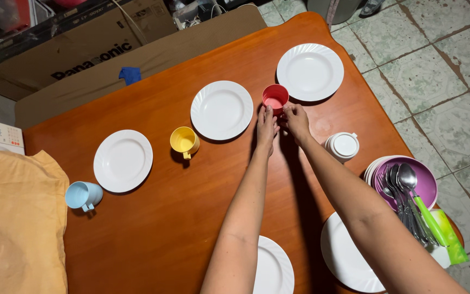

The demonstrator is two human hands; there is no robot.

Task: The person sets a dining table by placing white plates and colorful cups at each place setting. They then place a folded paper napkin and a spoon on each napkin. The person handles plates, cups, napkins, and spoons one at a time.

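Both-handed, the person grips a red cup [274,98] far out on the wooden surface [191,218]: the left hand [266,126] has its fingers on the cup's near left side, and the right hand [297,121] touches its near right side, so each hand is grasping the cup from below its rim. The cup stands upright, open end up, in the gap between two white plates, the middle plate [222,110] to its left and the far plate [310,72] to its right, close to both. It seems held this way to keep it steady and level.

Further left a yellow cup [184,141] sits beside another white plate [123,160], and a blue cup [84,195] lies near the left edge. To the right, just beside the right forearm, stands a white cup [342,146] turned upside down. Near right, a purple bowl [425,179] holds spoons [403,190]. Two more plates lie at the near edge, partly under the arms.
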